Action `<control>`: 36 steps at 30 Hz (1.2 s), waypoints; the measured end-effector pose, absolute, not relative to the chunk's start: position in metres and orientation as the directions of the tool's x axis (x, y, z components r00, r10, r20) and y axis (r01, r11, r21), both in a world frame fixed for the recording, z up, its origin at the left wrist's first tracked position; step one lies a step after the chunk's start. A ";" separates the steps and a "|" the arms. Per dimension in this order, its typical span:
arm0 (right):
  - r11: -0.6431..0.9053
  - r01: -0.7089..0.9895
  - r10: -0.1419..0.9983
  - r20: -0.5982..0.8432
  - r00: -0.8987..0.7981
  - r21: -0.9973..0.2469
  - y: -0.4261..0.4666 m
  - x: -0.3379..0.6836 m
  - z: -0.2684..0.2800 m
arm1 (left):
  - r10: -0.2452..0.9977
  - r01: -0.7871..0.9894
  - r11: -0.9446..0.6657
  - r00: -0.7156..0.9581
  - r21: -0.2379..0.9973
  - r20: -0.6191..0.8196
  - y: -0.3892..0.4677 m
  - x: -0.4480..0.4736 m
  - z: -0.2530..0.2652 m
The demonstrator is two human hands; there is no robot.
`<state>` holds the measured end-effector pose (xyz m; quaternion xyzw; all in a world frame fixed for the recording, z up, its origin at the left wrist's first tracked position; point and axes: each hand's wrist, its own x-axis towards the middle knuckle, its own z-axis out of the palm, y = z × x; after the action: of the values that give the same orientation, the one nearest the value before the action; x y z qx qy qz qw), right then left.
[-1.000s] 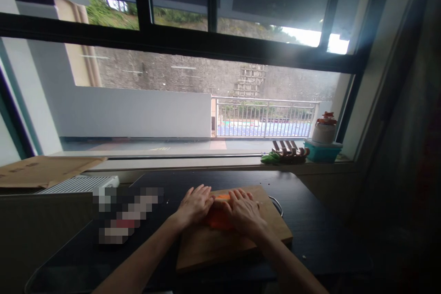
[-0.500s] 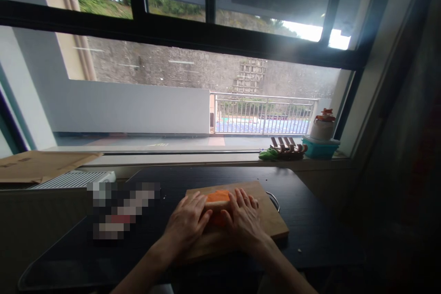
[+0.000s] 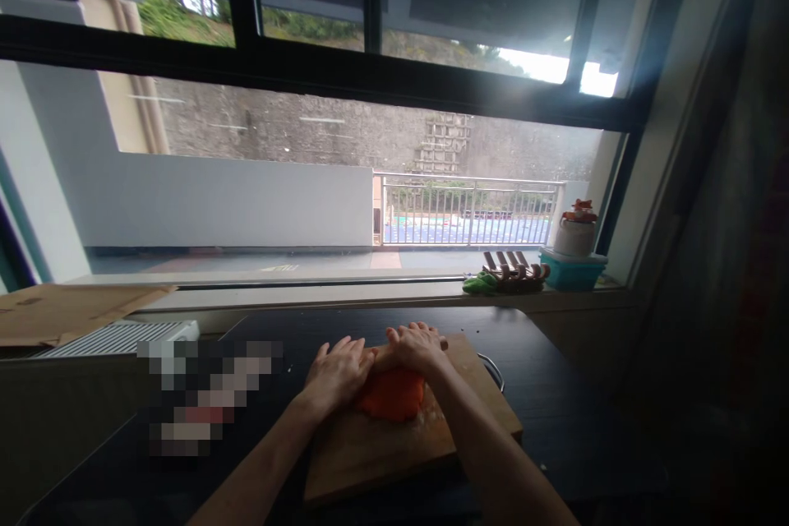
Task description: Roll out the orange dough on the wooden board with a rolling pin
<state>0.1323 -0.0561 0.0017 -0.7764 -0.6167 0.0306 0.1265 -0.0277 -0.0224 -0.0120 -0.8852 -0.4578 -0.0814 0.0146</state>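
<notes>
On the wooden board (image 3: 382, 456), set on a dark counter (image 3: 573, 403): orange dough (image 3: 393, 396) flattened, rolling pin (image 3: 385, 357) at its far edge. Half a second ago the pin sat further in, orange showing beyond it; now the dough shows mostly on the near side. Left hand (image 3: 339, 371) and right hand (image 3: 417, 345) palm-down on the pin, grip loose, fingers extended. Board wood borders dough nearside; counter runs on rightward past the metal handle (image 3: 495, 367).
</notes>
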 end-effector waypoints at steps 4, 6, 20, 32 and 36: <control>-0.178 0.955 0.963 0.159 0.219 -0.238 -0.088 0.132 -0.010 | 0.781 0.795 -0.606 0.586 0.034 0.215 -0.051 -0.036 -0.020; -0.154 0.956 0.956 0.205 0.208 -0.250 -0.114 0.133 -0.023 | 0.723 0.756 -0.654 0.623 0.009 0.298 -0.071 -0.044 -0.029; -0.185 0.959 0.967 0.135 0.217 -0.217 -0.070 0.137 -0.005 | 0.785 0.798 -0.602 0.590 0.007 0.189 -0.038 -0.032 -0.015; -0.080 0.957 0.956 0.250 0.152 -0.278 -0.141 0.142 -0.035 | 0.676 0.709 -0.705 0.671 0.000 0.305 -0.094 -0.050 -0.025; -0.035 0.963 0.951 0.288 0.115 -0.269 -0.175 0.146 -0.051 | 0.563 0.625 -0.780 0.730 -0.045 0.387 -0.114 -0.060 -0.040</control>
<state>0.1462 -0.1750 -0.0511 -0.7191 -0.6651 -0.0147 0.2006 -0.0601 -0.1143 -0.0400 -0.9261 -0.3206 -0.1792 0.0863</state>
